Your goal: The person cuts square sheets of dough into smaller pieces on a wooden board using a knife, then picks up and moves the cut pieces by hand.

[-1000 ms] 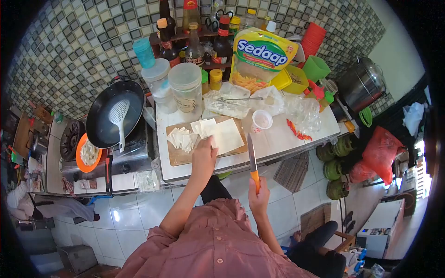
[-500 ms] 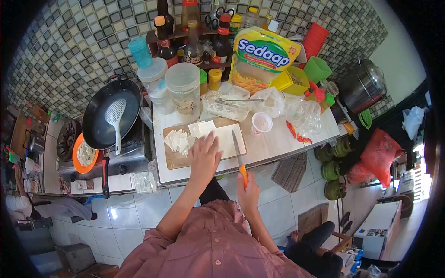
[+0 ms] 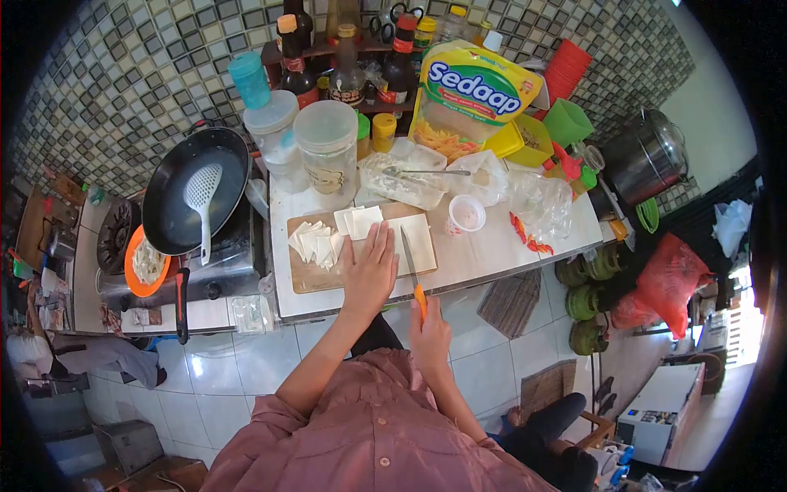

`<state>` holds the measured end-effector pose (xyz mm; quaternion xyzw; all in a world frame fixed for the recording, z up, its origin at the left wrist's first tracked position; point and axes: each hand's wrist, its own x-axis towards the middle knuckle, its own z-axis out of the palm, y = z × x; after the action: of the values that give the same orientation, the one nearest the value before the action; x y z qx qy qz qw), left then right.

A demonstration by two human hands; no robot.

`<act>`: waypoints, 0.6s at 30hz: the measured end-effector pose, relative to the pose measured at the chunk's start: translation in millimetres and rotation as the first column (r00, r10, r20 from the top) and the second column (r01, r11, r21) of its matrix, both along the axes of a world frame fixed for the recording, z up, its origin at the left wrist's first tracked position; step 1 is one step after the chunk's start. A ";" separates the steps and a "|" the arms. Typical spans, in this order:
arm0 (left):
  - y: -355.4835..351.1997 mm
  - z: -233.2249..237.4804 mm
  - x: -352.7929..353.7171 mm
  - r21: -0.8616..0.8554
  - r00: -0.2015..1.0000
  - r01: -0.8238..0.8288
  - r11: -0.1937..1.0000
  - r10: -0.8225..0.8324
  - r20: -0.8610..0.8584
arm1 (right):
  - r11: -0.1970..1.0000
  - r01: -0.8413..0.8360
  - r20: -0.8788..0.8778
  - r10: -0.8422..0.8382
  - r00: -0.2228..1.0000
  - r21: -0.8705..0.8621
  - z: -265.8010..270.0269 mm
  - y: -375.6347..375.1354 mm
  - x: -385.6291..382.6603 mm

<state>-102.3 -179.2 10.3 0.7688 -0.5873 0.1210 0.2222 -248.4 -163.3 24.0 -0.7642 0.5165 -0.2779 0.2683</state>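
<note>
A wooden cutting board (image 3: 312,279) lies on the white counter. On it is a large white square sheet (image 3: 424,243), a small stack of squares (image 3: 361,220) and a heap of cut pieces (image 3: 315,243). My left hand (image 3: 369,271) presses flat on the left part of the large sheet, fingers spread. My right hand (image 3: 428,328) grips the orange handle of a knife (image 3: 408,258), whose blade lies across the sheet just right of my left hand.
A black wok (image 3: 193,191) with a white slotted spoon sits on the stove at left, an orange bowl (image 3: 144,266) below it. Clear jars (image 3: 327,148), sauce bottles, a yellow Sedaap bag (image 3: 471,94), a small cup (image 3: 466,213) and plastic bags crowd the counter's back.
The knife moved left from beside the board onto the white sheet. My left hand slid right and flattened on the sheet.
</note>
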 end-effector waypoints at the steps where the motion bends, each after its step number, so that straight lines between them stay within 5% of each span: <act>1: 0.5 0.1 -0.3 0.011 1.000 -0.003 1.000 0.003 -0.001 | 1.000 0.001 -0.002 -0.001 1.000 0.002 -1.2 0.3 0.0; 11: 0.4 -1.6 -1.6 -0.037 1.000 -0.005 0.999 0.005 0.012 | 0.999 0.006 0.027 -0.007 1.000 0.048 2.9 5.8 3.0; 14: 1.6 -2.0 2.5 -0.066 0.995 0.015 0.998 -0.021 -0.096 | 1.000 -0.001 0.012 0.001 1.000 0.026 2.4 6.1 3.4; 16: 7.3 4.7 7.8 -0.320 0.859 0.021 0.947 -0.181 -0.478 | 1.000 0.000 -0.002 0.000 1.000 0.011 1.0 6.5 3.5; 18: 12.6 14.1 9.6 -0.365 0.790 -0.011 0.931 -0.216 -0.574 | 1.000 0.002 -0.020 -0.002 1.000 0.019 -0.4 6.6 3.8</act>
<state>-92.7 -166.7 24.4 0.6813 -0.4956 -0.0409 0.5372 -244.6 -156.7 23.6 -0.7638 0.5227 -0.2654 0.2700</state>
